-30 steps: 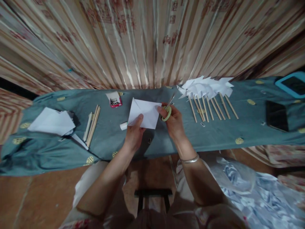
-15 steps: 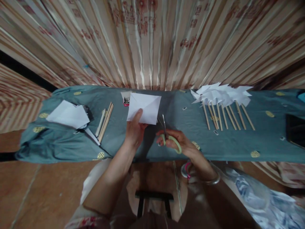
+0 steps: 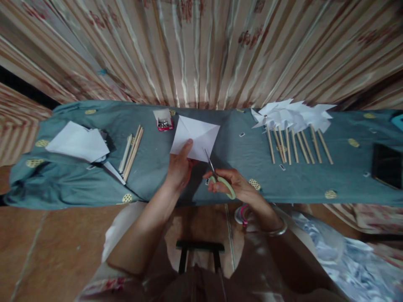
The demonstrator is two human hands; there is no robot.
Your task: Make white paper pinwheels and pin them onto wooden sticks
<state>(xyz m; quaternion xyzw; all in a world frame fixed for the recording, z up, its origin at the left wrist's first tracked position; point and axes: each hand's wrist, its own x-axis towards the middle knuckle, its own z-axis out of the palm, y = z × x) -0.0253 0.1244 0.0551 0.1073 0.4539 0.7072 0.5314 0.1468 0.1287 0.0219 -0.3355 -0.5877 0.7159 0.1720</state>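
Note:
A square sheet of white paper [image 3: 200, 131] with diagonal creases is pinched in my left hand [image 3: 181, 170], the thumb lying on top of it. My right hand [image 3: 231, 180] grips a pair of scissors [image 3: 224, 184] with pale green handles. The metal blades reach the paper's near right corner, one of them showing over the sheet. Just left of the paper sits a small open red and white box [image 3: 164, 121] holding shiny metal bits, too small to name exactly.
White paper pinwheels [image 3: 292, 115] on wooden sticks lie in a row at the right. Loose sticks [image 3: 134, 153] and a stack of white paper [image 3: 77, 142] lie left. A dark flat object [image 3: 386, 165] rests far right on the green cloth [image 3: 233, 144]. A curtain [image 3: 201, 54] hangs behind.
The scissors have moved up and left, so their blades now meet the paper's corner. The paper has turned slightly in my left hand. The small box shows more fully, and the view has shifted.

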